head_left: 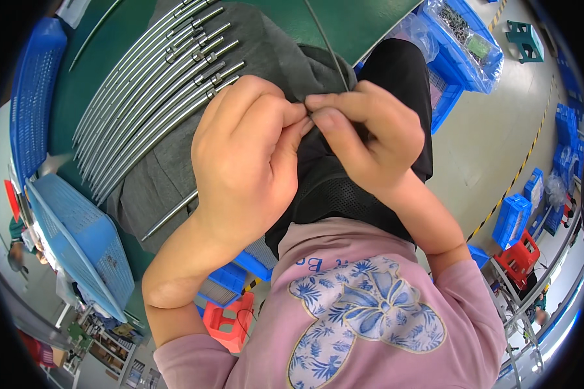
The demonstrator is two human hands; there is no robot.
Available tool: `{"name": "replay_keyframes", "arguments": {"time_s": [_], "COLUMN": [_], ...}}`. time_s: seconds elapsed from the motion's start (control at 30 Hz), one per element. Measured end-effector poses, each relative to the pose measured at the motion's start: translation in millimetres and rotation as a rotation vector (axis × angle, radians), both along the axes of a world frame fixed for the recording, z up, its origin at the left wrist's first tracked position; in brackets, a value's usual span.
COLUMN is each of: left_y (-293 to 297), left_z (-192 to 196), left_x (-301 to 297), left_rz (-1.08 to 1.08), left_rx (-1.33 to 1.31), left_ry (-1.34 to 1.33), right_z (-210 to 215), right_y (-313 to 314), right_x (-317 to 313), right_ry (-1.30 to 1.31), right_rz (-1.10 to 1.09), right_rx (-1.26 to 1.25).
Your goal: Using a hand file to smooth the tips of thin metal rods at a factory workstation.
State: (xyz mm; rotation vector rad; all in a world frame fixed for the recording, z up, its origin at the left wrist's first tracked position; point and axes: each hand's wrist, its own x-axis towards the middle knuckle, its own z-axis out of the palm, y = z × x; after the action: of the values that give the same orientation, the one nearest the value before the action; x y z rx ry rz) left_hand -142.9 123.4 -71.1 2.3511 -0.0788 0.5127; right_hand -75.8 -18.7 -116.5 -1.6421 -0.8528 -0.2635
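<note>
Both hands, left & right, pinched a thin wire at its tip; looked light, springy; steel rods lay nearby.

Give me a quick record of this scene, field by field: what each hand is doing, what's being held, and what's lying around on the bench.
left hand: fingertips pinched against the right hand's
right hand: pinching the end of a thin dark rod
thin dark rod: runs up from the fingers toward the top edge
metal rods: a row side by side on a grey cloth
grey cloth: spread on the green bench
green bench
blue crate: at the left
</note>
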Motion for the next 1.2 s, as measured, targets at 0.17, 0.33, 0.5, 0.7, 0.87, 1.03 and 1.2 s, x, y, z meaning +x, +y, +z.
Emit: {"name": "replay_keyframes", "arguments": {"time_s": [0.17,0.33,0.5,0.7,0.87,1.03,1.2], "left_y": [0,0,-2,-3,-3,-4,-4], "left_z": [0,-2,-1,-3,-4,-4,-3], "left_x": [1,2,2,3,2,2,2], "left_rz": [-0.014,-0.006,-0.003,-0.007,0.001,-0.002,0.000], "left_rx": [-0.012,-0.025,-0.024,-0.039,-0.054,-0.052,-0.052], "left_ry": [-0.004,-0.024,-0.010,-0.035,-0.040,-0.033,-0.030], "right_z": [-9,3,17,10,17,18,15], "right_y": [-12,-28,-43,-33,-38,-37,-39], "right_x": [14,27,-17,-41,-38,-39,-41], "right_ry": [-0.379,-0.120,0.166,0.389,0.523,0.447,0.401], "right_rz": [-0.095,-0.226,0.097,0.136,0.180,0.088,0.106], "right_rx": [-0.138,-0.135,-0.136,0.004,-0.038,-0.176,-0.195]}}
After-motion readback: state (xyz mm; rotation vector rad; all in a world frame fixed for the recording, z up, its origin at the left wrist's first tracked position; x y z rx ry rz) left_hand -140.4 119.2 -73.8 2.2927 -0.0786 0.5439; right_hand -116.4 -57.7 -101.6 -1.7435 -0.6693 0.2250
